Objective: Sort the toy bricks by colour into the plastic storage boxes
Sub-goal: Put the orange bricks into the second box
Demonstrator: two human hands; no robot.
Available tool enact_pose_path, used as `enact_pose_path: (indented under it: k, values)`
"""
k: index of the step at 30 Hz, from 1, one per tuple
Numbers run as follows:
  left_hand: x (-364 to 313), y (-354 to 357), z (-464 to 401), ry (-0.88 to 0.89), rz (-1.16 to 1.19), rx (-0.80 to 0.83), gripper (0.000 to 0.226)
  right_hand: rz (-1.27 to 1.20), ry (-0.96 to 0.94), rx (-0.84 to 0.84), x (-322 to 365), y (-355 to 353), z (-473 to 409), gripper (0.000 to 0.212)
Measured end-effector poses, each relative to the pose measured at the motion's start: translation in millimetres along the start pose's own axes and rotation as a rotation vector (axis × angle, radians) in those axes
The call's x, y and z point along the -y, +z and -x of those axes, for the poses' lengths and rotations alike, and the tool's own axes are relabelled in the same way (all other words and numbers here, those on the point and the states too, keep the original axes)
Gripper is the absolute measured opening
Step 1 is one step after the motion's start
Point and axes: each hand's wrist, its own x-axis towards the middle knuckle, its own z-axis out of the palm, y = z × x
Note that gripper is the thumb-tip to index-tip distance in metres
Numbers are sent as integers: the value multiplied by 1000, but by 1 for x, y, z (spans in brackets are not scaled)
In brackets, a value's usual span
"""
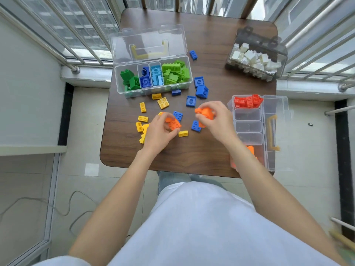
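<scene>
Head view looks down on a brown table (192,150) with three clear plastic boxes and loose bricks. No brand, label or writing can be read on any of them.

Left hand (158,129) curls its fingers round an orange brick (173,123), held just above the tabletop amid the loose bricks. Right hand (215,118) is clamped on a clump of orange bricks (205,113); how many it holds I cannot tell.

Far-left box (153,73) has its lid up and four compartments: dark green bricks (129,79), two dark blue bricks (145,77), light blue bricks (156,74), and a heap of lime bricks (175,72).

Right box (249,131) lies with its lid open to the right. Its far compartment holds red bricks (247,100), three middle compartments follow, and the near one shows some orange (250,150) behind the right forearm.

Far-right box (255,58) is dark-tinted and full of white bricks (253,58).

Loose on the table: about nine yellow bricks (163,102), most of them left of the left hand, one near its thumb. About eight blue bricks (191,101) lie between the far-left box and the hands, one more beside the raised lid, one touching the left hand's orange brick, one under the right hand.
</scene>
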Motion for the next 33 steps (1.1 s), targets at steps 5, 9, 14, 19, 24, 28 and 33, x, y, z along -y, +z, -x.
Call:
enact_pose_path:
  k: [5,9,14,19,24,28,33]
  values:
    - [-45,13,24,2,236,-36,33,-169,153,-233,-41,-50,71,19]
    - [-97,48,42,175,193,118,33,-127,307,-370,-89,-73,112,19]
    - [-130,94,59,372,-122,246,38,-32,369,-241,-108,-70,119,18]
    - [-126,116,62,393,-298,284,36,139,304,-161,-107,-75,115,23]
    - [-129,134,55,422,-393,371,36,329,214,-158,-109,-83,123,32]
    - [-129,139,53,456,-386,382,35,359,147,-157,-112,-84,125,35]
    - [-130,134,59,479,-343,342,31,388,56,-210,-116,-80,132,34]
